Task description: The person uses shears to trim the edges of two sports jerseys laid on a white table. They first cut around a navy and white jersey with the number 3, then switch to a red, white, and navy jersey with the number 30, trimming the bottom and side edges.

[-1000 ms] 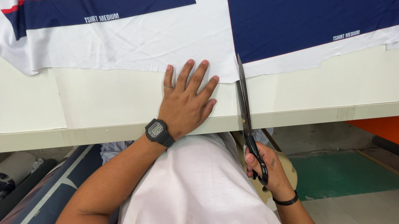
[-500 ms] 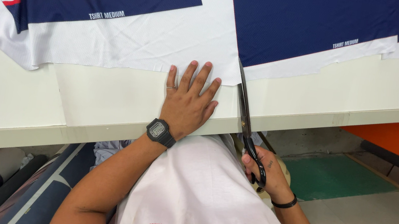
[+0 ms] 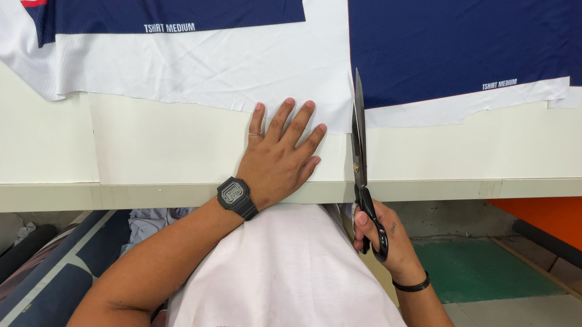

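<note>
The striped panel [image 3: 139, 8] of the fabric [image 3: 244, 67] lies flat at the left of the table [image 3: 16, 142]. The left hand [image 3: 278, 156], with a wristwatch [image 3: 236, 197], rests open and flat, fingers spread, fingertips touching the fabric's white lower edge. Just to its right, the scissors [image 3: 358, 150] point away from the person, blades nearly closed at the fabric edge. The right hand [image 3: 379, 236] grips the handles below the table edge. The navy panel [image 3: 464, 44] lies at the right.

White shirt [image 3: 305, 285], black digital watch [image 3: 237, 197], finger ring [image 3: 254, 134], black wristband [image 3: 413, 285]
</note>
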